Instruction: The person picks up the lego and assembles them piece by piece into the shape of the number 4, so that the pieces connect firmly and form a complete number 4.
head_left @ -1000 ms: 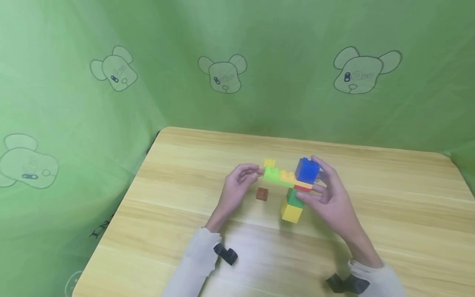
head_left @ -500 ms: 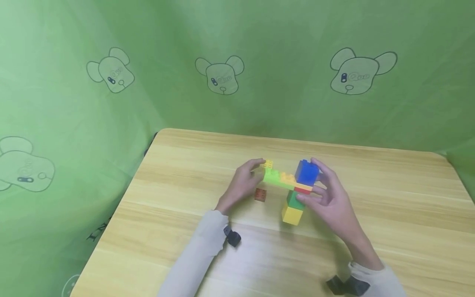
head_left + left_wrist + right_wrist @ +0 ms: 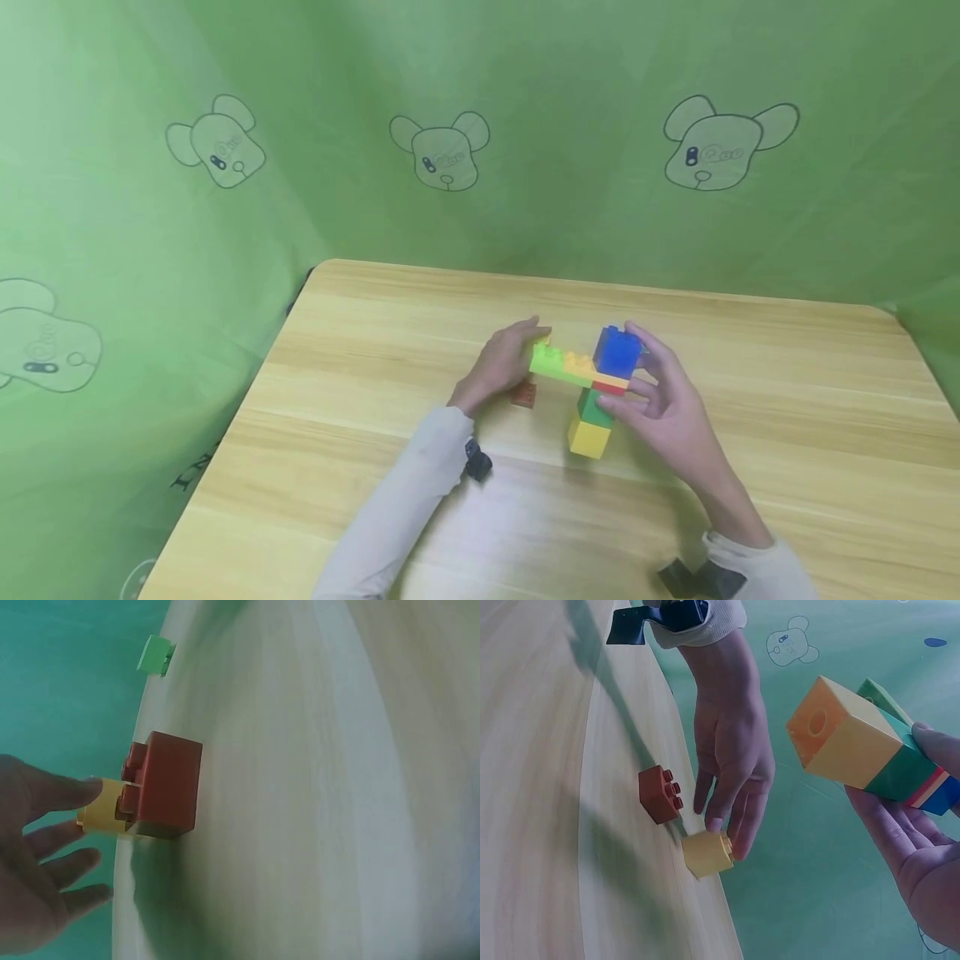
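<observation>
My right hand [image 3: 663,396] holds a built stack of toy bricks above the table. Its yellow brick [image 3: 588,438] is lowest, under a green brick [image 3: 591,408], a thin red layer and a long orange and light green part [image 3: 558,364]. A blue brick [image 3: 618,352] sits on top. My left hand [image 3: 501,358] reaches down at a loose yellow brick [image 3: 707,854], fingers fairly straight and spread, thumb at its near side. The head view mostly hides that brick. Beside it stands a reddish-brown brick [image 3: 171,785] on the table.
Another green brick [image 3: 156,655] stands near the table edge in the left wrist view. The wooden table [image 3: 360,350] backs onto a green curtain [image 3: 555,192] printed with bear outlines. Dark wrist devices [image 3: 477,461] are worn on both sleeves.
My left hand has moved away from the light green end, rightward and slightly back, down to the loose yellow brick. My right hand keeps its hold on the stack, nearly still.
</observation>
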Action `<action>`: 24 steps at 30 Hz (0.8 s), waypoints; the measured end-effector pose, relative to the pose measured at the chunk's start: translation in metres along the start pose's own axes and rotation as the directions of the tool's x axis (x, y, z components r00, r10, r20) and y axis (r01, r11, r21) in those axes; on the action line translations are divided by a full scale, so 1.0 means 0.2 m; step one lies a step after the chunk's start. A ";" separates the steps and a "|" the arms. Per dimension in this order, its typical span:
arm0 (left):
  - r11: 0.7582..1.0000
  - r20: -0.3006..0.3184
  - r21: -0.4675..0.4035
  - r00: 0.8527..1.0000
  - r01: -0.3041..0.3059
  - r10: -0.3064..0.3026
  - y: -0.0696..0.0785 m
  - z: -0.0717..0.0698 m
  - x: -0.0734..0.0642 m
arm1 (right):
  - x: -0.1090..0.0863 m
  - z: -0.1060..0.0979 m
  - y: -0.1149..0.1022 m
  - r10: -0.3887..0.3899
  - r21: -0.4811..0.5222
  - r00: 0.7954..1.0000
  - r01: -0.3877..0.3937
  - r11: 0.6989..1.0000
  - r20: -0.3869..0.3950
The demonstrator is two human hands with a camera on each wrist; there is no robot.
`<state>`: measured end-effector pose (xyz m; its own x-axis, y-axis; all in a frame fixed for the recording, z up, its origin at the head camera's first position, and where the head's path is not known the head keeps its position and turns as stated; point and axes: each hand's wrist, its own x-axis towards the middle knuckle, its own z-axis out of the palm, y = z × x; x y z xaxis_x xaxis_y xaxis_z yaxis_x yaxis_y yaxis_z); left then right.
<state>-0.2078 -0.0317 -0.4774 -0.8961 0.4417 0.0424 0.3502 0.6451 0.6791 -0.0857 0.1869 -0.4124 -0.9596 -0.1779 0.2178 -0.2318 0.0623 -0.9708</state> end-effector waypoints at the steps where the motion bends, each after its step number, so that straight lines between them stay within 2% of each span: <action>1: 1.000 -0.009 0.000 1.000 0.003 -0.003 0.00 0.00 0.00 | 0.00 0.00 0.00 -0.002 0.001 1.000 0.002 1.000 0.001; 8: 0.995 -0.068 -0.084 0.996 0.054 -0.059 -0.01 -0.02 -0.03 | 0.00 -0.01 0.01 -0.016 0.017 1.000 0.016 1.000 0.010; 12: 0.994 -0.071 -0.086 0.995 0.059 -0.066 -0.02 -0.03 -0.03 | -0.01 -0.01 0.02 -0.021 0.022 1.000 0.020 1.000 0.008; 15: 0.986 -0.065 -0.136 0.992 0.094 -0.104 -0.03 -0.04 -0.04 | -0.01 -0.01 0.02 -0.020 0.018 1.000 0.020 1.000 0.006; 19: 0.967 -0.103 -0.230 0.985 0.114 -0.141 -0.04 -0.08 -0.07 | -0.01 -0.01 0.02 -0.019 0.010 1.000 0.019 1.000 0.013; 21: 0.954 -0.120 -0.284 0.983 0.096 -0.135 -0.04 -0.09 -0.08 | 0.00 -0.02 0.02 -0.021 0.012 1.000 0.020 1.000 0.013; 24: 0.922 -0.136 -0.380 0.981 0.075 -0.136 -0.03 -0.10 -0.09 | 0.00 -0.02 0.02 -0.024 0.025 1.000 0.024 0.999 0.014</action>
<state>-0.1993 -0.0566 -0.4673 -0.9642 0.2607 0.0490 0.1519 0.3913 0.9076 -0.0865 0.1919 -0.4159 -0.9514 -0.1931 0.2399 -0.2507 0.0329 -0.9675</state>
